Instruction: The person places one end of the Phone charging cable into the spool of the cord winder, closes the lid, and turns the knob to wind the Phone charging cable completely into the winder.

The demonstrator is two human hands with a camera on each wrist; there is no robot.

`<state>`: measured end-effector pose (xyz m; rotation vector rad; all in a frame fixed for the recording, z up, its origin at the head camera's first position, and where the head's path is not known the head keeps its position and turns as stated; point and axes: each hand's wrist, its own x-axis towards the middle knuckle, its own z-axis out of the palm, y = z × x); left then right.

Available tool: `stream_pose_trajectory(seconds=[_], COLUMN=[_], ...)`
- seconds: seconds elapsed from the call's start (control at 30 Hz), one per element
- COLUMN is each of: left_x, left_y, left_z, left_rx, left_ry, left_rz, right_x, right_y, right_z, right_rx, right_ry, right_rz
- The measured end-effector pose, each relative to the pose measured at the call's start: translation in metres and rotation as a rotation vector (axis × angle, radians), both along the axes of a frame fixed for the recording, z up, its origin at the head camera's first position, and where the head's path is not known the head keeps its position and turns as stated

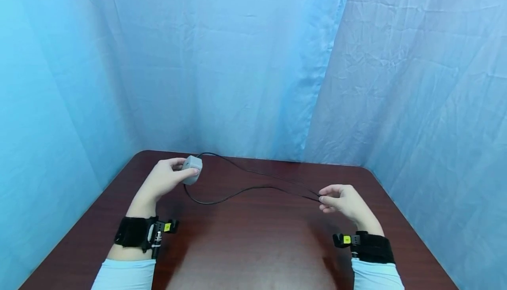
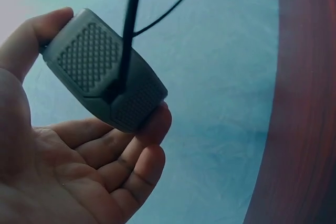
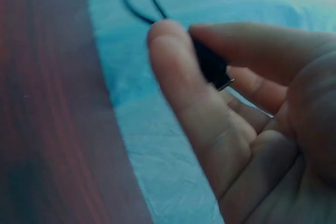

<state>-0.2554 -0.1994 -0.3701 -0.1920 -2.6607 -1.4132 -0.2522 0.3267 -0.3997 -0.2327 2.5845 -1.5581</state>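
Note:
My left hand (image 1: 163, 179) holds a small grey box (image 2: 89, 59) above the table's far left part. The thumb is on one end of it and the fingertips are on the other. In the left wrist view, the box shows a dimpled pattern on its faces, and a black cable (image 2: 130, 19) crosses in front of it. Two runs of black cable (image 1: 245, 188) stretch from the box across to my right hand (image 1: 345, 200). Between thumb and fingers, that hand pinches a black plug (image 3: 209, 65) with a small metal tip; the fingers partly hide it.
Beneath both hands lies a dark reddish-brown table (image 1: 261, 237). Blue cloth (image 1: 222, 70) hangs at the back and on both sides, close to the table's edges. Each wrist wears a black strap (image 1: 372, 247) with a small camera.

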Motion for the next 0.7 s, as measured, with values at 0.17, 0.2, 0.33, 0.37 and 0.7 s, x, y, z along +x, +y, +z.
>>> stream_pose_trajectory(seconds=[0.17, 0.2, 0.33, 0.37, 0.7], left_x=[-0.004, -0.004, -0.002, -0.001, 0.02], left_y=[0.013, 0.016, 0.029, 0.033, 0.084], left_z=[0.002, 0.003, 0.006, 0.006, 0.009], left_rx=[-0.049, -0.057, -0.076, -0.075, -0.21], left_ry=[0.068, 0.09, 0.166, 0.182, 0.415], left_rz=[-0.004, -0.004, -0.015, -0.021, -0.124], right_x=[-0.009, -0.011, -0.011, -0.01, 0.014], right_y=[-0.01, -0.011, -0.016, -0.018, -0.08], right_z=[-0.009, -0.009, -0.007, -0.005, 0.018], right_rx=[0.065, 0.082, 0.166, 0.194, 0.296], right_ry=[-0.033, -0.033, 0.002, 0.03, 0.751], right_rz=[0.033, 0.035, 0.012, 0.008, -0.02])
